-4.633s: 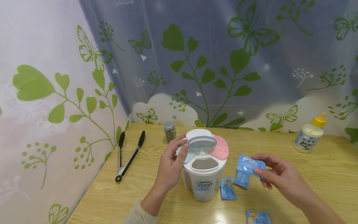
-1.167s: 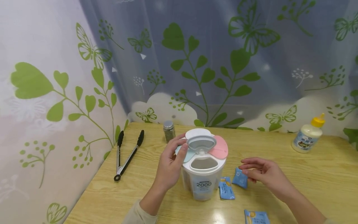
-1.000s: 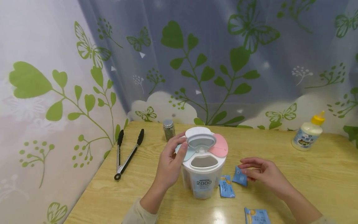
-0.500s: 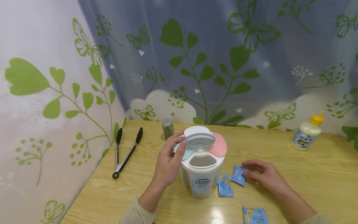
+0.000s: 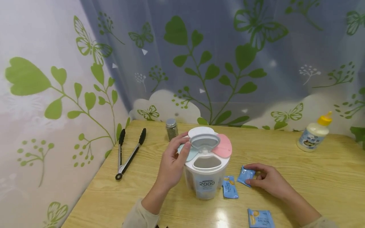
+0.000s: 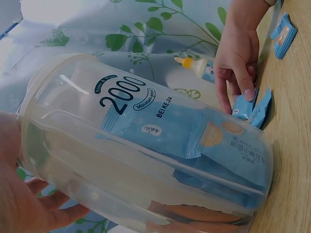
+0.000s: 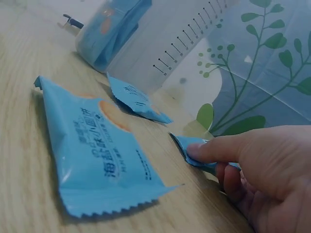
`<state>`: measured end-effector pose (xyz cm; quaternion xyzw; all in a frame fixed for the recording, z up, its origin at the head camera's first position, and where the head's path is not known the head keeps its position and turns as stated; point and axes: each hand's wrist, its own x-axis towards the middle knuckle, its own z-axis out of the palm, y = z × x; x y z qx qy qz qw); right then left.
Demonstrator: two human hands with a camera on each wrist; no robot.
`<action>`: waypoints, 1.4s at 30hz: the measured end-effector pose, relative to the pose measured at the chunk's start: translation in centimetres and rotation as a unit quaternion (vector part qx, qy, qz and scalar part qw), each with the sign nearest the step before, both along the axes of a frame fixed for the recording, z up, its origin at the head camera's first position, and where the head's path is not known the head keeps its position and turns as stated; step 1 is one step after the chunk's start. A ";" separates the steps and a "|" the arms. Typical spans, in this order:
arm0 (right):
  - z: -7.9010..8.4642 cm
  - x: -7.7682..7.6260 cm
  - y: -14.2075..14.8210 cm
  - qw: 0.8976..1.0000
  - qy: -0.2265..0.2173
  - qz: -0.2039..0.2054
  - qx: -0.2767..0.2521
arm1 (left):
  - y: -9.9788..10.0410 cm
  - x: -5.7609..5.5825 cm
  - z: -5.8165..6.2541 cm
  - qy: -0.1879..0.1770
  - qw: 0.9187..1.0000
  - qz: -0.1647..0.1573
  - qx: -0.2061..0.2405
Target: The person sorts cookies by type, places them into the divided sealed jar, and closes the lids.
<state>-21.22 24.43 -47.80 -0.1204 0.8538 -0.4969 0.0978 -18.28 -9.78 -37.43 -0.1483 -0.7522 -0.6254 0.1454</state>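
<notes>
A clear storage container (image 5: 206,186) marked 2000 stands on the table, its front flap (image 5: 204,142) raised over an opening. My left hand (image 5: 172,163) holds the container at its upper left side, over the pale blue flap (image 5: 188,154). Several blue biscuit packets (image 6: 160,128) show through its wall in the left wrist view. To the right, my right hand (image 5: 268,179) pinches a small blue biscuit packet (image 5: 245,175) between thumb and fingers, low over the table. Another packet (image 5: 229,187) lies against the container's right side, and one more packet (image 5: 260,218) is near the front.
Tongs (image 5: 131,155) with black tips lie spread at the left. A small jar (image 5: 171,130) with a silver lid stands behind the container. At the back right is a bottle (image 5: 312,136) with a yellow cap. Patterned curtain (image 5: 216,79) borders the table behind.
The packet my right hand held 4.6 seconds ago is gone from it. That hand has since come down to the packet beneath and now pinches it. My left hand stays on the container.
</notes>
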 end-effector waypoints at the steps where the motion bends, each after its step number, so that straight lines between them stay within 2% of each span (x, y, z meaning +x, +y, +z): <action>1: 0.0 0.0 0.0 1.000 -0.001 0.001 -0.002 | 0.0 0.0 0.0 -0.001 1.000 0.000 0.000; 6: -0.2 -0.1 -0.1 1.000 -0.010 -0.001 -0.025 | -0.2 -0.1 -0.2 0.001 1.000 -0.003 0.003; 12: 0.1 -0.1 0.5 0.994 -0.069 -0.018 -0.089 | 0.0 -0.1 -0.2 0.002 1.000 -0.006 0.011; 14: 0.4 -0.1 0.7 0.992 -0.079 -0.025 -0.094 | 0.1 -0.1 -0.2 -0.001 1.000 -0.004 0.009; 19: 1.9 0.2 0.6 0.992 -0.083 -0.033 -0.093 | 0.1 0.0 -0.1 -0.006 1.000 -0.001 0.004; 25: 3.8 0.6 0.5 0.986 -0.092 -0.010 -0.140 | 0.1 -0.1 0.0 -0.001 1.000 -0.001 0.004; 28: 4.5 0.8 0.5 0.977 -0.094 0.008 -0.190 | 0.0 -0.1 -0.1 0.000 1.000 0.001 0.004; 34: 5.3 1.2 0.5 0.946 -0.100 0.043 -0.306 | 0.0 0.0 -0.2 0.003 1.000 0.006 -0.002; 40: 6.8 1.4 0.0 0.937 -0.090 0.051 -0.334 | 0.0 0.0 -0.2 0.007 1.000 0.007 -0.001; 42: 7.4 1.4 -0.1 0.931 -0.088 0.060 -0.350 | 0.0 0.0 -0.2 0.008 1.000 0.008 -0.002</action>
